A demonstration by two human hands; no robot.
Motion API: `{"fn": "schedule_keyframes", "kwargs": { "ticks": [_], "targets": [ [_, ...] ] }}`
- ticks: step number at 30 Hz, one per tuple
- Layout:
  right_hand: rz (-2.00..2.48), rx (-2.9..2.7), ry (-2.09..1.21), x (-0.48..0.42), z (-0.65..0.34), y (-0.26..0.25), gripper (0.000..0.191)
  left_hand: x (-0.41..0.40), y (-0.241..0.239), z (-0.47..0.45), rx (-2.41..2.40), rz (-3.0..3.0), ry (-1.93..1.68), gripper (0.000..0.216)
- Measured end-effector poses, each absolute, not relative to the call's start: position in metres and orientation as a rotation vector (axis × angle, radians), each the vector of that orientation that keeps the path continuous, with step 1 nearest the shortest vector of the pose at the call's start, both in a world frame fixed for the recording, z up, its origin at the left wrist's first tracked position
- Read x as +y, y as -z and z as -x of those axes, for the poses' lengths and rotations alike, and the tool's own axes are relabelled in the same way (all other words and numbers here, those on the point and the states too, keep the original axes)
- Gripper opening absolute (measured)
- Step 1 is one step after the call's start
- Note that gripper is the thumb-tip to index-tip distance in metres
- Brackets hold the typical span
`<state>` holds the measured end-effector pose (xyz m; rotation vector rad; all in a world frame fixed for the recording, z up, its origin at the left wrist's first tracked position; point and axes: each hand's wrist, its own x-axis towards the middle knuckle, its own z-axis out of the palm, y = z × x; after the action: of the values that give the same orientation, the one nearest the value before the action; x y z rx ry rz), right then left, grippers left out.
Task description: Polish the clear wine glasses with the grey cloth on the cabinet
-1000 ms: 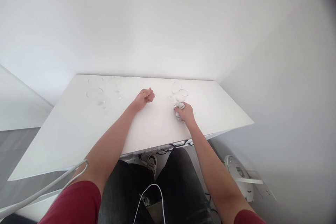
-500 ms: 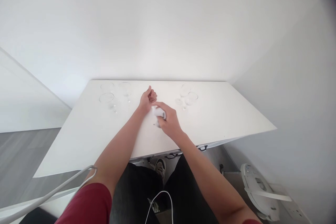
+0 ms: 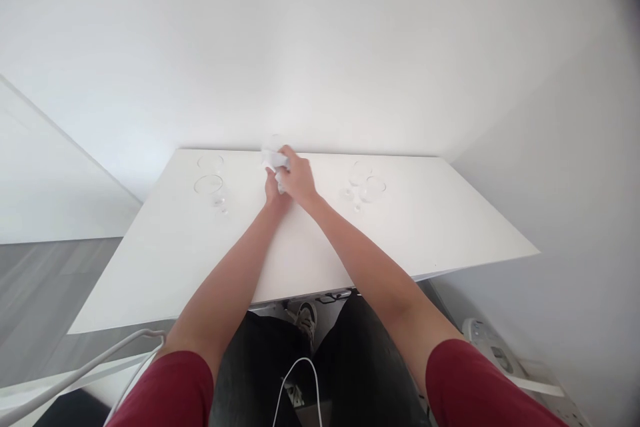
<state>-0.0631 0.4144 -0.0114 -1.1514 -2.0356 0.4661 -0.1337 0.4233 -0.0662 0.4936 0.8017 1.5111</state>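
Observation:
My left hand [image 3: 274,192] is closed around a clear stemmed glass [image 3: 274,142] near the back of the white table [image 3: 165,267]. Only a faint part of the glass's bowl shows above my fingers; its stem is hidden. A crumpled white cloth [image 3: 276,159], perhaps paper, is gripped by my right hand [image 3: 299,180] and pressed against the glass. On the left, two clear stemmed glasses [image 3: 208,184] stand one behind the other. Two more glasses [image 3: 373,189] stand close together to the right of my hands.
A white wall [image 3: 320,47] rises directly behind the table. A white cable [image 3: 300,361] loops over my lap, and a white tube-like frame [image 3: 100,357] is at lower left. A white appliance [image 3: 495,347] stands low on the right, beside a wall socket.
Both hands have moved away from me, toward the back of the table. The third glass has left its place in the left group, and the cloth has come up against it.

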Motion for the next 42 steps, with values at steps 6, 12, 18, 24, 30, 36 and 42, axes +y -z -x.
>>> {"fn": "schedule_keyframes", "kwargs": {
  "ticks": [6,12,18,24,30,36,42],
  "targets": [
    [0.874,-1.678,-0.801,0.427,0.022,0.060,0.013,0.418,0.067,0.131,0.630,-0.457,-1.630,0.067],
    [0.811,-1.520,-1.030,0.429,0.018,0.069,0.036,0.419,0.067,0.135,0.628,-0.500,-1.799,0.033],
    [0.858,-1.139,-1.080,0.445,0.015,0.067,0.039,0.425,0.071,0.142,0.792,-0.543,-1.928,0.039],
    [0.715,-1.002,-1.319,0.454,0.014,0.069,0.030,0.422,0.069,0.141,0.826,-0.662,-1.954,0.037],
    [0.694,-0.933,-1.248,0.456,0.024,0.075,0.032,0.417,0.064,0.143,0.881,-0.743,-2.043,0.035],
    [1.038,-1.196,-0.813,0.448,0.016,0.073,0.025,0.413,0.060,0.141,0.924,-0.784,-2.103,0.030],
    [1.125,-1.140,-0.828,0.443,0.020,0.070,0.033,0.414,0.062,0.137,1.085,-0.871,-2.108,0.031]
  ]
}}
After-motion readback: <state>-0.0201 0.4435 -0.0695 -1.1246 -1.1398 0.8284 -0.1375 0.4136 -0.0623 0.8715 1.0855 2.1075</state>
